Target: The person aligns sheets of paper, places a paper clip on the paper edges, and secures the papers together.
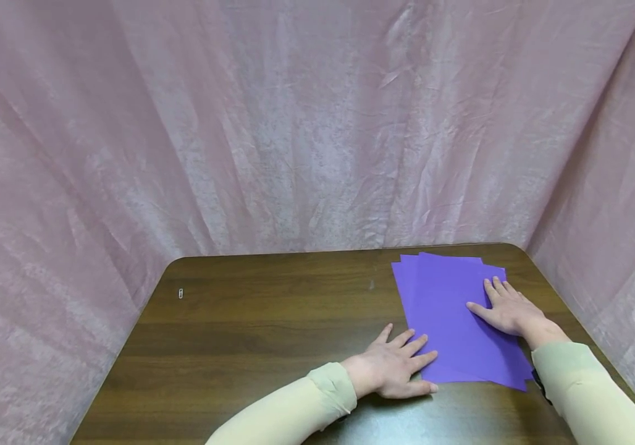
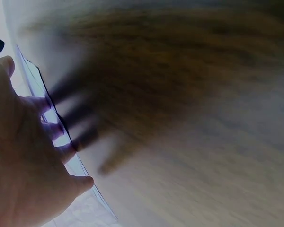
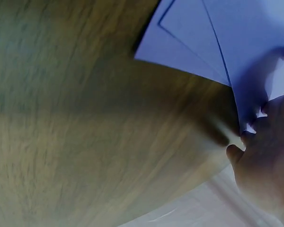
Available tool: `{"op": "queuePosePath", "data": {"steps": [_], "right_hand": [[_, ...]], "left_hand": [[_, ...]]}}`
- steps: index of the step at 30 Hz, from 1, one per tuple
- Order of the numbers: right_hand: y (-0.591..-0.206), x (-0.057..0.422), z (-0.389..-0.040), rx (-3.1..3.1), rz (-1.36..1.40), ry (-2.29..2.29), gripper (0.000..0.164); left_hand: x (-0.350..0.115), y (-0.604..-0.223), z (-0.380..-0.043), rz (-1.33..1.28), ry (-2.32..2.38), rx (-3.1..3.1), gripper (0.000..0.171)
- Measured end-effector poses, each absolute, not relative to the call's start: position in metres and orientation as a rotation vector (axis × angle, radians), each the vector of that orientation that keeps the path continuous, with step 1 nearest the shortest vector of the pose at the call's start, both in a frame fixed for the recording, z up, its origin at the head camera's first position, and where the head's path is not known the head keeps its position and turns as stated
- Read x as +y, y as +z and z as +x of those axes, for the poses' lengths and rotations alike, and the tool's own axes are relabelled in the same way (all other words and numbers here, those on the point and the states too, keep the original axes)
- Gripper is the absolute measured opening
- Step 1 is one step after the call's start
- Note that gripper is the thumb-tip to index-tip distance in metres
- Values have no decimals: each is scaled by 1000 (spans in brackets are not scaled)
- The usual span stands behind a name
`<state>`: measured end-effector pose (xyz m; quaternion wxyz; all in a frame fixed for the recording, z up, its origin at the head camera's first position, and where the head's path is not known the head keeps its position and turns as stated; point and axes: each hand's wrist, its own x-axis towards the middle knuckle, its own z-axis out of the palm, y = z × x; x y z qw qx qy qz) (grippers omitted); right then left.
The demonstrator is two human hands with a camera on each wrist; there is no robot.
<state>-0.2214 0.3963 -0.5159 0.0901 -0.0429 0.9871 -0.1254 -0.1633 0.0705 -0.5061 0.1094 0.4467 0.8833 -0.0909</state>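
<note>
Several purple paper sheets (image 1: 448, 321) lie in a loosely fanned stack on the right of the table, their corners jutting out at different angles. My left hand (image 1: 392, 369) is spread wide at the lower left edge of the stack, fingertips over the paper's margin. Along the right edge, my right hand (image 1: 509, 311) lies with straight fingers on the paper, thumb pointing inward. In the right wrist view, offset corners of the purple sheets (image 3: 189, 45) show beside the right hand (image 3: 270, 156). The left wrist view has the left hand (image 2: 28, 156) with fingers at the sheet's edge.
A small paper clip (image 1: 181, 293) lies far off on the left side of the brown wooden table (image 1: 251, 309). Pink curtains (image 1: 317, 123) hang behind the table and along both its sides.
</note>
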Motion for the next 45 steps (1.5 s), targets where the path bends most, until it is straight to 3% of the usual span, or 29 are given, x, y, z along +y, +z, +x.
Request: {"op": "queuePosePath", "data": {"steps": [33,45], "right_hand": [[-514,337,-228,2861,-332,-376,114],[-509,293,-225,2906,-365,-308,103]], "left_hand": [[-22,-512,-157,1408,-93,2600,72],[-64,-513,-153,1357,3,2610,71]]}}
